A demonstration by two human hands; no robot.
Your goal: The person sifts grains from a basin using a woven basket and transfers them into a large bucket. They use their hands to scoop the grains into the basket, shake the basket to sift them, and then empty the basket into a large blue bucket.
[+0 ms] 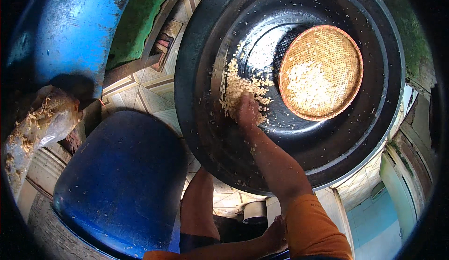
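Observation:
My right hand (248, 111) reaches down into a heap of pale, bean-like grains (236, 89) on the left side of a big black round tub (199, 31). Its fingers are partly sunk in the heap and blurred, so their closing is unclear. To the right of that hand, inside the tub, lies a round woven bamboo tray (343, 68) with a pile of the same pale grains (308, 83) on it. My left hand (277, 231) is low in the view, beside my right arm's orange sleeve, well outside the tub. That sleeve partly hides its fingers.
A large dark blue plastic barrel (121, 176) stands left of the tub. Above it is a lighter blue drum (75, 26). At the far left is a clear plastic bag (47, 124) with pale scraps. A small pot (255, 212) sits on the tiled floor (156, 84) below the tub.

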